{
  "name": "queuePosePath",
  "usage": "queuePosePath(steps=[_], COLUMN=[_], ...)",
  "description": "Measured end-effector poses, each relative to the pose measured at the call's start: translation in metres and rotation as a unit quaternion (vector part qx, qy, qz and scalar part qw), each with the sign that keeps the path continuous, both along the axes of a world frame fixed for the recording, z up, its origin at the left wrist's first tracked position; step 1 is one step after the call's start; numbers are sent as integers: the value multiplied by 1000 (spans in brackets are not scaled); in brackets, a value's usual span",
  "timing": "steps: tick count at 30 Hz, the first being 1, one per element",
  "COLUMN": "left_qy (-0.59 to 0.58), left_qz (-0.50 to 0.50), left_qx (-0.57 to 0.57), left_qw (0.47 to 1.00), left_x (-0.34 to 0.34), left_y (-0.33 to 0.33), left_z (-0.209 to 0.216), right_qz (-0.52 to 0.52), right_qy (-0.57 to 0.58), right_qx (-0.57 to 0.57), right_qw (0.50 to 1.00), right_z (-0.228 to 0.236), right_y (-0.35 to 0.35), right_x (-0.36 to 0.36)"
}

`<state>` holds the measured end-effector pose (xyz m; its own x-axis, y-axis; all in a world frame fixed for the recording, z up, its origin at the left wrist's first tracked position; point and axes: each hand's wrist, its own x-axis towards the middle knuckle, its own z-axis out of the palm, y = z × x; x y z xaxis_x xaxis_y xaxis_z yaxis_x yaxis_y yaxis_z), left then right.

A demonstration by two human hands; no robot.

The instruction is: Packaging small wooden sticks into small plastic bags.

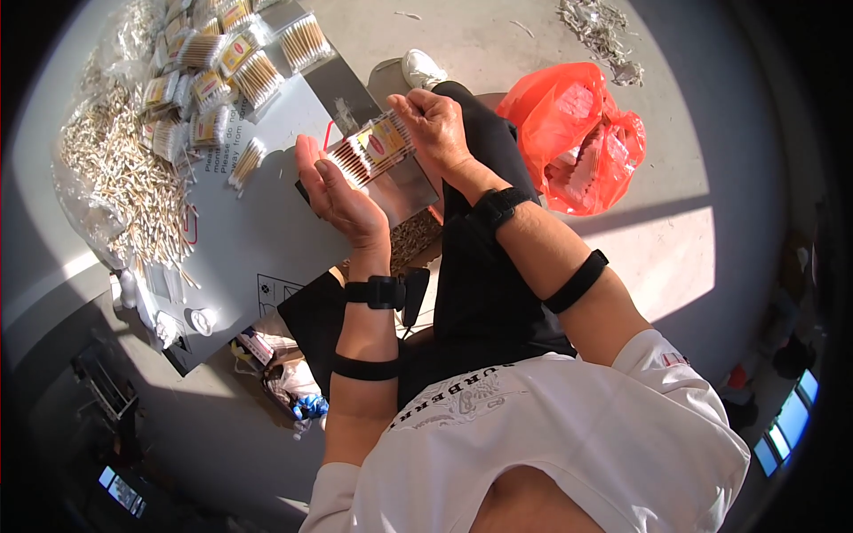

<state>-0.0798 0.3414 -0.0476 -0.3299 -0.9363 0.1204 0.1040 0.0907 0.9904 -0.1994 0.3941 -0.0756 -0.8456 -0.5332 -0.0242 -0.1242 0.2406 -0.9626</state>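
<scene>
A clear pack of cotton swabs [385, 142] with a yellow label is held between my two hands, over the table's near right edge. My left hand [348, 197] holds its left end, thumb in front and fingers behind. My right hand [434, 131] is closed on the opposite end, fingers curled in. Brown-looking sticks and white tips show through the plastic. Left of my left hand, a small loose bunch of swabs [248, 163] lies on the grey table [267, 218].
A large heap of loose swabs [133, 178] covers the table's left side. Several filled packs [213, 89] are piled at the back. A red plastic bag [569, 133] stands on the floor at right. Scraps [600, 35] lie on the floor beyond it.
</scene>
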Motion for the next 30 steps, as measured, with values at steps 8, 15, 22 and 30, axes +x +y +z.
queuePosePath(steps=[8, 15, 22, 30], left_qy=[-137, -486, -555, -540], left_qz=[-31, -108, -158, -159], left_qx=[-150, -380, -401, -380], left_qw=[979, 780, 711, 734], left_x=[11, 26, 31, 33], left_y=[-14, -2, -4, -4], left_z=[-9, -2, -1, -3], right_qz=[-3, -16, -47, 264], right_qy=[6, 18, 128, 344], right_qx=[23, 41, 17, 98], right_qw=[1000, 999, 991, 896], right_z=[3, 3, 12, 34], right_y=[0, 2, 2, -11], right_x=[1, 0, -1, -37])
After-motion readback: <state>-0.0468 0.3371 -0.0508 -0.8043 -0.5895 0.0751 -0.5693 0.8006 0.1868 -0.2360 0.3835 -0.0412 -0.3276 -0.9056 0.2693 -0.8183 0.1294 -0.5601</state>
